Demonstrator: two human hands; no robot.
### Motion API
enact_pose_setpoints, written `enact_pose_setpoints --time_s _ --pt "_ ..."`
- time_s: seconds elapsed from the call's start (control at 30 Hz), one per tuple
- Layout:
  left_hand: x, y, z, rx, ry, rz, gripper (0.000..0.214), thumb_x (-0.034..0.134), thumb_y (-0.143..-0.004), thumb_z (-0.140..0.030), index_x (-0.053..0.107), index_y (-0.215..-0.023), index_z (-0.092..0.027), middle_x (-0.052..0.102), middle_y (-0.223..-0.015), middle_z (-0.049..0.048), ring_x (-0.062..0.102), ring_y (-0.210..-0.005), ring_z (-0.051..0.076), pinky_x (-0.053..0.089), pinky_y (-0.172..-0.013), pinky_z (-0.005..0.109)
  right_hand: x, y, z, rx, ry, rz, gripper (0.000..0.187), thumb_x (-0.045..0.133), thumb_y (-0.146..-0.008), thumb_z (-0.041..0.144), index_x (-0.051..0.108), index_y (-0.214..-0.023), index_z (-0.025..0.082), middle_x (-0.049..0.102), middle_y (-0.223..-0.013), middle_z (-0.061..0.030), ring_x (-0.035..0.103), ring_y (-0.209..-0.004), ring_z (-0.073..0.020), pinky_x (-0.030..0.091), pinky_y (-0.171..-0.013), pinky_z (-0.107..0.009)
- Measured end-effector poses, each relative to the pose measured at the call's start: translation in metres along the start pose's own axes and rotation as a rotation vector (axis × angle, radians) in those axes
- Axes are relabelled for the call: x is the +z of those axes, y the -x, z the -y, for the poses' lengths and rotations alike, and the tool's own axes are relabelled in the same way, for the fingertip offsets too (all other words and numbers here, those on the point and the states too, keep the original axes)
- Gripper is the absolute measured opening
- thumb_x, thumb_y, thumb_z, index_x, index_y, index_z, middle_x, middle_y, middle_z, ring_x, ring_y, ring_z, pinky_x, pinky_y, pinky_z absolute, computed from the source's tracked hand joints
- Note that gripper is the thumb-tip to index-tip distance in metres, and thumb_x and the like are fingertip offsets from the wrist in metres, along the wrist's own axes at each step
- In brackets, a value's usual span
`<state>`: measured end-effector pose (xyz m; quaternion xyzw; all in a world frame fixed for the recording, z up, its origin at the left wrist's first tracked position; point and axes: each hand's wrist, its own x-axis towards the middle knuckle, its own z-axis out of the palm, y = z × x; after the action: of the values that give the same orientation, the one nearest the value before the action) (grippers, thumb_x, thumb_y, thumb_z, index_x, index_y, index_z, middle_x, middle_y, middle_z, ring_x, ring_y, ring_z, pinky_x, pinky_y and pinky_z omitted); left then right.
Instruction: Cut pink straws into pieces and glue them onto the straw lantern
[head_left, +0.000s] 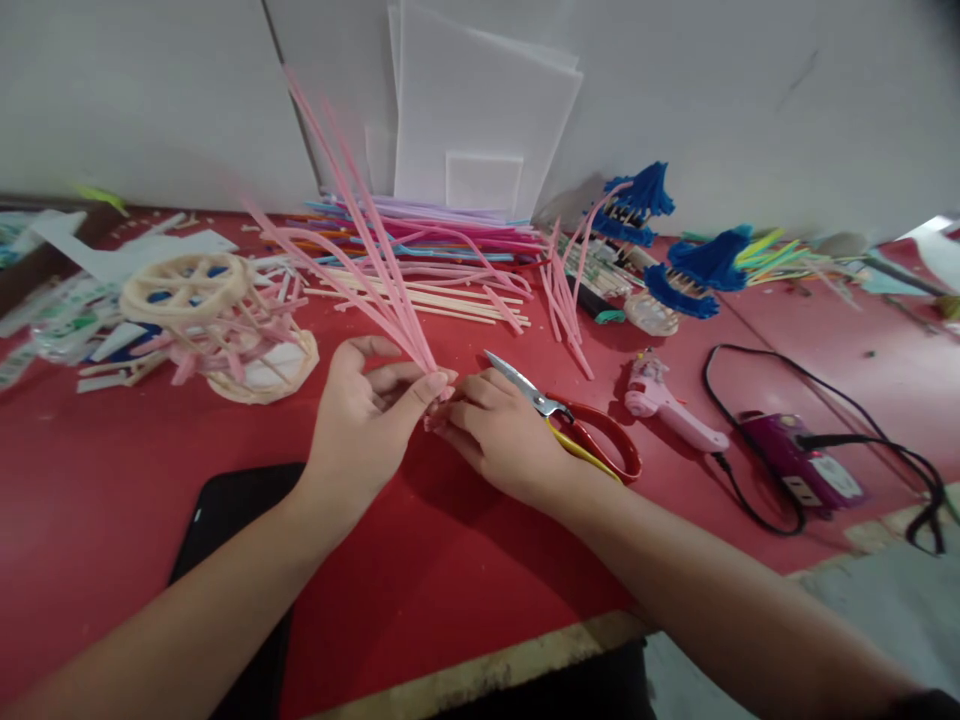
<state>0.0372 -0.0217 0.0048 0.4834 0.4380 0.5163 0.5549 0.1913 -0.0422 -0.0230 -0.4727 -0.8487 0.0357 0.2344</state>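
- In the head view, two bare hands meet over one red table point(420, 600). Between them is one bundle of pink pipe cleaners point(401, 315); its strands overlap too much for a sure count, and the upper tips are blurred.
- The left hand point(367, 430) is nearly closed, thumb and fingertips pinching the bundle near its lower end, the other fingers loosely curled. The strands fan up and to the left from it.
- The right hand point(510, 430) has its fingers bent in at the bundle's lower tips. Its thumb is hidden, so whether it grips or only touches cannot be told.
- One pair of scissors point(551, 404), with one red and one yellow handle, lies just beside the right hand, partly behind it.
- Farther right are one pink glue gun point(671, 408) and one purple socket box point(799, 460) with black cords about it.
- One black slab point(240, 500) lies partly under the left forearm.
- At the left stands one cream wheel-topped model point(184, 285) with pink pieces below its ring.
- Two blue roof-shaped pieces stand at the back right, one farther back point(651, 190) and one nearer point(709, 262).
- Behind the hands lie several pale sticks point(450, 305) and one pile of coloured pipe cleaners point(457, 215), too tangled to count. Several loose pink stems point(566, 290) lie right of them.
- At least two white sheets point(480, 110) lean on the wall point(712, 100), with one smaller card point(484, 182) in front.
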Motion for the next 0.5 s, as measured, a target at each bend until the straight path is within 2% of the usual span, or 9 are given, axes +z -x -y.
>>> enact_pose_setpoints --time_s 0.13,0.33,0.4,0.5 --pt "0.0001 -0.0007 0.0011 -0.048 -0.022 0.017 0.039 0.079 -0.070 -0.026 0.052 -0.097 -0.020 0.077 -0.079 0.0018 0.072 -0.073 0.018 0.054 -0.066 0.026 0.0005 -0.0001 0.0010 -0.002 0.041 0.026 0.020 0.053 -0.093 0.024 0.071 -0.092 0.014 0.068 -0.092 -0.0114 0.056 -0.085 -0.0232 0.048 -0.085 -0.039" --pt "-0.0002 -0.0007 0.0012 -0.051 -0.002 0.023 0.030 0.077 -0.072 -0.025 0.054 -0.091 -0.018 0.076 -0.081 0.0031 0.072 -0.072 0.016 0.056 -0.069 0.025 0.0007 0.0024 -0.0007 0.017 -0.025 -0.055 0.011 0.056 -0.085 0.015 0.066 -0.083 0.016 0.069 -0.083 -0.0092 0.057 -0.080 -0.0233 0.048 -0.083 -0.040" --pt "0.0001 -0.0007 0.0006 -0.060 0.008 0.017 0.028 0.077 -0.072 -0.025 0.056 -0.089 -0.018 0.076 -0.080 0.0028 0.071 -0.069 0.015 0.057 -0.069 0.026 -0.0012 0.0028 -0.0003 0.062 -0.102 -0.120 0.009 0.057 -0.082 0.012 0.064 -0.079 0.017 0.069 -0.079 -0.0073 0.059 -0.078 -0.0218 0.048 -0.082 -0.039" --pt "0.0007 -0.0009 0.0005 -0.095 0.040 0.012 0.027 0.078 -0.072 -0.027 0.057 -0.084 -0.017 0.075 -0.075 0.0020 0.071 -0.068 0.015 0.057 -0.067 0.025 -0.0072 0.0034 0.0018 0.204 -0.274 -0.230 0.009 0.057 -0.083 0.013 0.063 -0.081 0.019 0.070 -0.080 -0.0051 0.061 -0.078 -0.0192 0.049 -0.077 -0.034"
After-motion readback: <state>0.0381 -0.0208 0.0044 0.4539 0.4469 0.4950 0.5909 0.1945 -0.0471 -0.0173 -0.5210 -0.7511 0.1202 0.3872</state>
